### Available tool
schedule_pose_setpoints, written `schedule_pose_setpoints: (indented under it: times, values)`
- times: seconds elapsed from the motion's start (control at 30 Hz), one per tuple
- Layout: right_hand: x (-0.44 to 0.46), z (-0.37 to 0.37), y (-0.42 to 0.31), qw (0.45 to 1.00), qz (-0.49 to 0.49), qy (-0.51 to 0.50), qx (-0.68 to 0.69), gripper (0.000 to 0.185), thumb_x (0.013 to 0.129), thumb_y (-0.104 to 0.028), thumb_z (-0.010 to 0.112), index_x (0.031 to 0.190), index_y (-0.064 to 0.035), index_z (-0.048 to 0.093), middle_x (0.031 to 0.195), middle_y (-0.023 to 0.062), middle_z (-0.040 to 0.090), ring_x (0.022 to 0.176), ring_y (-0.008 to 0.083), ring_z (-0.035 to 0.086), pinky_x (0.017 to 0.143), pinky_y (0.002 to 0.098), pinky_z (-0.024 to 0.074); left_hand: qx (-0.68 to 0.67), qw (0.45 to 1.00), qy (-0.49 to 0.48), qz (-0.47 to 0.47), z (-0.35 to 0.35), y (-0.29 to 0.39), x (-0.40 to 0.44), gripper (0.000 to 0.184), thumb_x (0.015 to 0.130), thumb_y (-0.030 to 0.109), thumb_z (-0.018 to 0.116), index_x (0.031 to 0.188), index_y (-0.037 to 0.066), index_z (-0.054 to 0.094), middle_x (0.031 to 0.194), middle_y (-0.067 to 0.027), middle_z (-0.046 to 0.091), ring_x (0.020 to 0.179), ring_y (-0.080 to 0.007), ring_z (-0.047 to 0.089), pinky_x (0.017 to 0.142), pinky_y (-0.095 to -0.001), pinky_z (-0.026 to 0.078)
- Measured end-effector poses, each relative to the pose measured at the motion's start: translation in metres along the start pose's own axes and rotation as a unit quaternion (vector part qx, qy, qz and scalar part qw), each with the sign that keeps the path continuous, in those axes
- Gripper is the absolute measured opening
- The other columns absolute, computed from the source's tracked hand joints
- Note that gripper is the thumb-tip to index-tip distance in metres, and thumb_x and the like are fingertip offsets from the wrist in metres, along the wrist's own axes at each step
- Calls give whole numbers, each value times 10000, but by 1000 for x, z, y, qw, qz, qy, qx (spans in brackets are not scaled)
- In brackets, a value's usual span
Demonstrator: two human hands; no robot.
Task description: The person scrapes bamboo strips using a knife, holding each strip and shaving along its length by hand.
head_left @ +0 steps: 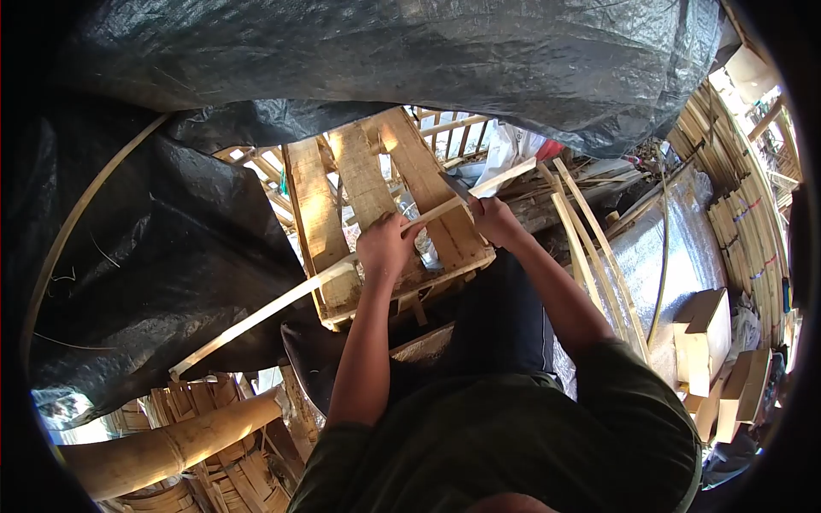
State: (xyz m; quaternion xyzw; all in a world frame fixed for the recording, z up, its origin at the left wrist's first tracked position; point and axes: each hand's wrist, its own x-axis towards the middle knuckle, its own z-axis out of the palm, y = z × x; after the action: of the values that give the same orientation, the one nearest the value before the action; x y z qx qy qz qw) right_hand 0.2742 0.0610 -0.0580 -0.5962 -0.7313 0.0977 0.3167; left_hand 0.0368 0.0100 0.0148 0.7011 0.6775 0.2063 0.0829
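Observation:
A long pale bamboo strip (274, 306) slants across the view, from low on the left up to the right. My left hand (385, 246) is closed around its middle, above a slatted wooden bench (357, 167). Further along the strip, my right hand (496, 222) grips a knife (454, 185), whose dark blade points up and left and lies against the strip. Most of the knife's handle is hidden in my fingers. Both forearms reach forward over my dark trousers.
Black plastic sheeting (410, 60) hangs overhead and down the left. Several loose bamboo strips (590, 248) lean at my right, near silvery sheeting (671, 248) and cardboard boxes (703, 333). Bundled bamboo strips (746, 231) stand far right. A thick bamboo pole (180, 445) lies lower left.

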Motion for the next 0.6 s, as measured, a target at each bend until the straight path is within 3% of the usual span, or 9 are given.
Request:
schedule_pose_setpoints:
  times: [0.03,0.07,0.13,0.2,0.27,0.33,0.4,0.5,0.6]
  values:
    - [3,0,11,997,52,-57,-5,338,979,-262,488,920,26,656,872,298,647,870,492,613,738,536,507,2,1000,-18,-18,-1,1,-4,364,809,477,713,827,114,690,833,-46,681,748,-265,673,626,-381,514]
    - [10,-2,37,996,-21,-53,-69,349,981,-277,484,886,6,667,866,293,649,861,466,631,733,523,517,-1,1000,-18,-20,0,0,-6,364,809,477,713,827,114,690,833,-46,681,748,-265,673,626,-381,514]
    - [27,-24,47,975,222,5,-6,357,979,-293,491,869,-2,666,811,278,648,834,461,637,722,529,513,-12,1000,19,-10,5,-4,-5,365,797,476,725,844,114,700,833,-47,683,738,-265,673,629,-387,514]
    - [25,-17,47,974,218,48,32,370,983,-292,485,840,4,655,770,271,639,790,471,631,690,533,505,-19,999,24,-16,7,-7,-3,340,787,473,732,853,139,732,812,-35,674,723,-261,670,621,-380,511]
    - [17,-7,54,989,87,117,9,394,990,-304,473,820,6,647,747,275,627,780,474,623,667,533,498,-6,999,30,11,5,-9,-5,322,787,479,727,839,162,756,792,-24,661,717,-258,667,612,-370,507]
    - [20,-27,64,987,143,47,51,400,995,-320,465,866,17,639,778,289,625,795,484,615,681,542,494,-11,999,43,18,9,-9,-5,320,785,484,726,835,171,764,783,-18,656,711,-254,665,608,-367,505]
    - [23,-22,62,977,194,90,19,389,991,-331,471,906,5,648,829,300,632,829,493,611,708,545,496,-19,998,59,22,11,-9,-6,318,783,490,724,831,179,771,775,-13,650,705,-249,663,603,-364,502]
    - [18,-12,68,980,182,74,34,407,985,-357,479,948,9,652,866,304,638,859,498,607,729,530,509,-22,998,53,18,9,-11,-5,314,782,492,726,840,187,774,778,-15,649,691,-256,655,600,-363,499]
    - [29,-22,85,980,196,20,15,452,998,-381,435,947,13,649,790,257,658,724,427,657,646,488,543,-23,997,63,25,11,-11,-5,303,784,487,725,845,194,775,770,-19,642,684,-260,652,597,-365,498]
